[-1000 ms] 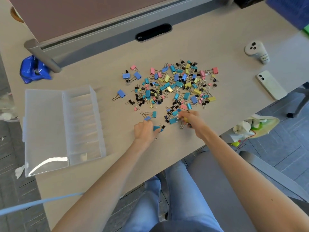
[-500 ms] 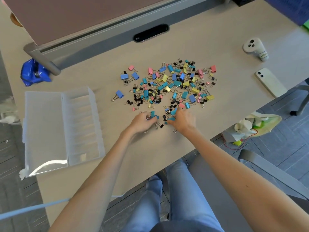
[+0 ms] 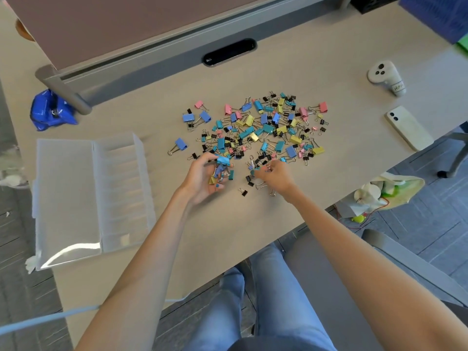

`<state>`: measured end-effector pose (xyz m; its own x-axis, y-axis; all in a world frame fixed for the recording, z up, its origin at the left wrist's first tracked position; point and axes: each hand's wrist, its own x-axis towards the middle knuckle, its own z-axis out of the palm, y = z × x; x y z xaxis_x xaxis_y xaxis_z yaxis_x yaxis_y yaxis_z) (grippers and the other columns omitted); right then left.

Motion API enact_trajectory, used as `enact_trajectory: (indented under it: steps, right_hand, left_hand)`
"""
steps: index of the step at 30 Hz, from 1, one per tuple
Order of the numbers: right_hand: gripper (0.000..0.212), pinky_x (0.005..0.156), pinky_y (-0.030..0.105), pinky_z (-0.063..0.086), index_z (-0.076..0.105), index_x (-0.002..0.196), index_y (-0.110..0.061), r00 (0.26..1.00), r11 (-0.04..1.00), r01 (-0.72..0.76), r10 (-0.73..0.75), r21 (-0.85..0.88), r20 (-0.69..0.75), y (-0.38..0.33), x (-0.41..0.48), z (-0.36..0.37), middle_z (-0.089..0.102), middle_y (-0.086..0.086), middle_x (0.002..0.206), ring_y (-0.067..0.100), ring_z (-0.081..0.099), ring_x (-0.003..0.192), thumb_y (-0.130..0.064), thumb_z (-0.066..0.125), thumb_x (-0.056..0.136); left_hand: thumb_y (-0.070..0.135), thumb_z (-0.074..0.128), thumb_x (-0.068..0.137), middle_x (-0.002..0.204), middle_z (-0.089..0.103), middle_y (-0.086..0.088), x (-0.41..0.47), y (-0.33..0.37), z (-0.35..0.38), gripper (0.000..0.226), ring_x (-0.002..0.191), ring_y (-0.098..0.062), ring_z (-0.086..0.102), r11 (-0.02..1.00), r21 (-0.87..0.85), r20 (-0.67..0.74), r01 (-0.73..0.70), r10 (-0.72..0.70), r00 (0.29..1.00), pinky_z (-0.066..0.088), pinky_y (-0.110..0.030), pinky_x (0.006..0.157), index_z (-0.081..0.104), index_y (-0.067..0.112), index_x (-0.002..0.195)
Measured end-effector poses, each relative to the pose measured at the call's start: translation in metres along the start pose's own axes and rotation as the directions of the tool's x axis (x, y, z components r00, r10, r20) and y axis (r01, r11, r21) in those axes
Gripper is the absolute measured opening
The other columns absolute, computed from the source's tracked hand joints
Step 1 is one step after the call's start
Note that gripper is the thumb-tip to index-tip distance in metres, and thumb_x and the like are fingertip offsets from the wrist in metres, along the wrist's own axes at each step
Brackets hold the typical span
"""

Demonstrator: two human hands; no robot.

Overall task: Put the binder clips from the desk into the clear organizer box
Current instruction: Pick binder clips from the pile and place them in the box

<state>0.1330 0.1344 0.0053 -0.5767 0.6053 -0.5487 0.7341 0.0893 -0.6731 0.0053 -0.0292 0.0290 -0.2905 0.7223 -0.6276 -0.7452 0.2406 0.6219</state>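
I see the clear organizer box (image 3: 121, 188) lying open at the left of the bench (image 3: 240, 214) (lid flat beside the compartments). The left hand (image 3: 205, 178) curls round a few blue and yellow clips (image 3: 219, 168). To its right, the right hand (image 3: 276, 176) pinches small ones at the near edge of the scattered binder clips (image 3: 263, 127).
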Motion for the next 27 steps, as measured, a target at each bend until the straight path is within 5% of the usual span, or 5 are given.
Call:
enact_trajectory:
  steps: [5, 9, 14, 21, 27]
  right_hand:
    - [0.018, 0.042, 0.019, 0.021, 0.058, 0.078, -0.012, 0.967, 0.895, -0.104, -0.01, 0.433, 0.253, -0.016, -0.011, -0.018, 0.043, 0.001, 0.067, 0.009, 0.029, 0.05, -0.024, 0.063, 0.091]
    - [0.019, 0.039, 0.014, 0.021, 0.06, 0.103, -0.005, 0.932, 0.796, -0.2, -0.026, 0.572, 0.362, -0.029, -0.011, -0.027, 0.066, 0.006, 0.101, 0.006, 0.025, 0.047, -0.021, 0.056, 0.095]
    - [0.024, 0.039, 0.013, 0.023, 0.056, 0.114, -0.003, 0.893, 0.684, -0.247, -0.113, 0.687, 0.435, -0.04, -0.001, -0.032, 0.066, 0.01, 0.118, 0.005, 0.024, 0.049, -0.018, 0.052, 0.096]
    - [0.038, 0.039, 0.014, 0.025, 0.046, 0.133, -0.004, 0.815, 0.748, -0.26, -0.17, 0.611, 0.554, -0.063, 0.03, -0.04, 0.068, 0.009, 0.108, 0.007, 0.028, 0.054, -0.014, 0.048, 0.096]
    - [0.015, 0.039, 0.017, 0.02, 0.061, 0.1, -0.006, 0.814, 0.864, -0.218, -0.096, 0.454, 0.573, -0.078, 0.073, -0.043, 0.062, 0.002, 0.081, 0.008, 0.031, 0.049, -0.017, 0.051, 0.096]
  left_hand:
    - [0.037, 0.035, 0.088, 0.075, 0.049, -0.002, -0.004, 0.011, 0.004, 0.035, 0.063, -0.013, 0.039, 0.997, -0.08, 0.108, 0.003, 0.006, 0.994, 0.031, -0.023, 0.047, 0.055, 0.009, 0.094]
    - [0.035, 0.034, 0.087, 0.078, 0.052, -0.005, -0.007, 0.023, 0.008, 0.036, 0.065, -0.015, 0.044, 0.99, -0.142, 0.105, -0.022, 0.037, 0.994, 0.033, -0.022, 0.045, 0.055, 0.008, 0.097]
    - [0.03, 0.039, 0.086, 0.086, 0.063, -0.009, -0.003, 0.032, 0.009, 0.041, 0.063, -0.019, 0.053, 0.99, -0.131, 0.029, -0.052, 0.057, 0.998, 0.038, -0.022, 0.047, 0.06, 0.005, 0.111]
    - [0.034, 0.05, 0.093, 0.074, 0.06, -0.004, 0.015, 0.043, 0.006, 0.027, 0.058, -0.012, 0.052, 0.987, -0.122, -0.106, -0.106, 0.094, 0.99, 0.032, -0.019, 0.044, 0.063, 0.012, 0.084]
    - [0.021, 0.058, 0.094, 0.068, 0.058, -0.001, 0.048, 0.045, 0.004, 0.012, 0.044, -0.007, 0.047, 0.961, 0.269, -0.446, -0.064, 0.183, 0.876, 0.03, -0.016, 0.034, 0.057, 0.016, 0.083]
